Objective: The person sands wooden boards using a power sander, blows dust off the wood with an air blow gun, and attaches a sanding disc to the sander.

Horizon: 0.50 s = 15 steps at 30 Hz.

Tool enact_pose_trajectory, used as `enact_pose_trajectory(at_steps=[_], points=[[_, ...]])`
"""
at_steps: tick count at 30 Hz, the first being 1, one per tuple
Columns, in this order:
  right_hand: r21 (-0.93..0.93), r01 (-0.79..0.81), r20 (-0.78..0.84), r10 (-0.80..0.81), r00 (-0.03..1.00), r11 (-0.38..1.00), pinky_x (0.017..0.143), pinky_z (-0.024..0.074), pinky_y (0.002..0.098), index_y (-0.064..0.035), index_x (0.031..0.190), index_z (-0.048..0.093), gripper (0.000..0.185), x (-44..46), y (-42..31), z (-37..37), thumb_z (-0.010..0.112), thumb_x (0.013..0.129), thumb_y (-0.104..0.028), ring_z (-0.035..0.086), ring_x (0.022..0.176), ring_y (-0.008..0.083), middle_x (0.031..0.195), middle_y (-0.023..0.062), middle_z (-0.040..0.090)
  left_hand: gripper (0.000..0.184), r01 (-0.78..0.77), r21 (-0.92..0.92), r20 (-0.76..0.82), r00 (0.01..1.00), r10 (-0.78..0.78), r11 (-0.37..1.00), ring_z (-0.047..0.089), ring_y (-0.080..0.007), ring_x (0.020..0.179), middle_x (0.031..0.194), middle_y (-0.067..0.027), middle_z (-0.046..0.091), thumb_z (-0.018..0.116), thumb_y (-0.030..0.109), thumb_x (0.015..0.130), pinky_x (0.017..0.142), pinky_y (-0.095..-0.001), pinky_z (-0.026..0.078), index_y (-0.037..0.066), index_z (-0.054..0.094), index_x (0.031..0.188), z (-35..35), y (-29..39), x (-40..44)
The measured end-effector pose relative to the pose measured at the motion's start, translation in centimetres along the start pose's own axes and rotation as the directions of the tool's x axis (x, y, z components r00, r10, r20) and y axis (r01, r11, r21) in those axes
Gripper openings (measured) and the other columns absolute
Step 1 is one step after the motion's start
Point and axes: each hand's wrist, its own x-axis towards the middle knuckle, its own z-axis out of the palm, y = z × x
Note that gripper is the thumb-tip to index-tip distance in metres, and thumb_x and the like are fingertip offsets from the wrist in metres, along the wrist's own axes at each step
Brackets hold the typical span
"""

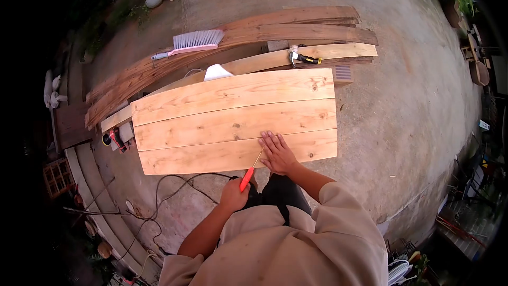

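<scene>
My left hand [234, 195] is closed around the red handle of a slim tool [246, 179], which looks like a screwdriver. Its thin shaft points up and to the right, over the near edge of a wooden panel [233, 111] made of three pale boards side by side. Flat on the nearest board [211, 151] lies my right hand [278, 153], fingers spread, close to the tool's tip. Whether the tip touches the wood I cannot tell. Knots and grain show across the panel, and two long seams divide it.
Beyond the panel, long planks [259, 33] lie stacked, with a pink brush [196, 42] and a claw hammer [302, 57] on them. A white piece [217, 72] stands behind the panel. At left sits a red and black power tool [115, 140]. Black cable [157, 204] crosses the concrete floor [402, 127].
</scene>
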Motion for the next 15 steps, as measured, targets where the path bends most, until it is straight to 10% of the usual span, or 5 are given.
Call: enact_pose_trajectory(at_steps=[15], points=[[-0.019,-0.228,-0.010,0.228,0.974,0.973,0.133,0.0088,0.0559,-0.0034,0.169,0.028,0.086,-8.9,9.6,-3.0,0.051,0.104,-0.055,0.015,0.165,0.0377,0.179,0.0184,0.019,0.022,-0.097,0.149,0.177,0.982,0.071,0.984,0.066,-0.0468,0.091,0.088,-0.0230,0.070,0.068,0.024,0.094,0.082,-0.0582,0.053,0.003,0.068,0.090,4.0,8.4,1.7]])
